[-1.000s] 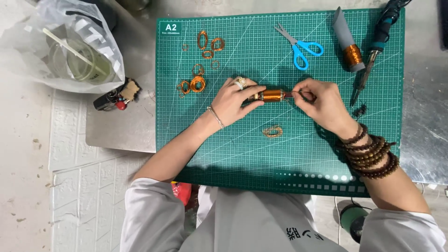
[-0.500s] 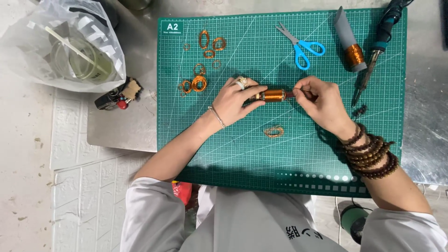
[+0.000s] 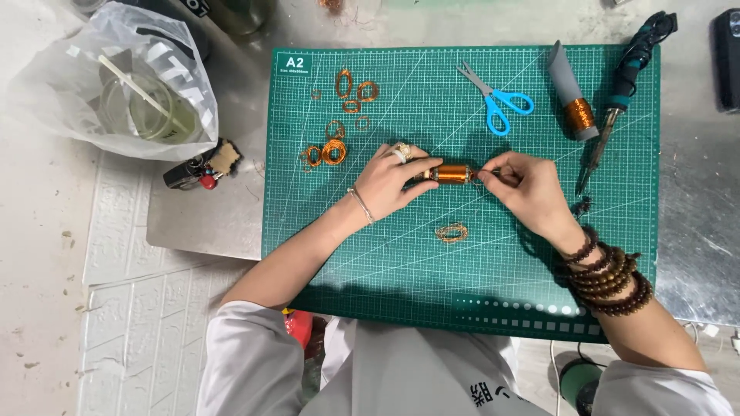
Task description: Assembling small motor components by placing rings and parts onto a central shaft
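Over the green mat (image 3: 385, 262), copper coil (image 3: 452, 175) lying left-right, left hand (image 3: 389, 185), right hand (image 3: 528, 189) at its ends

Copper-wound coil (image 3: 452, 175), horizontal, mid green mat, pinched at both ends by fingers.

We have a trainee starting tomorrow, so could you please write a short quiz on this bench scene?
1. True or false: the scissors lie closed on the mat.
2. Which hand holds the coil? A) left hand B) neither
3. What is wound on the grey tube?

Key: 1. False, they lie open. 2. A, while the right hand pinches at the coil's end. 3. Copper wire.
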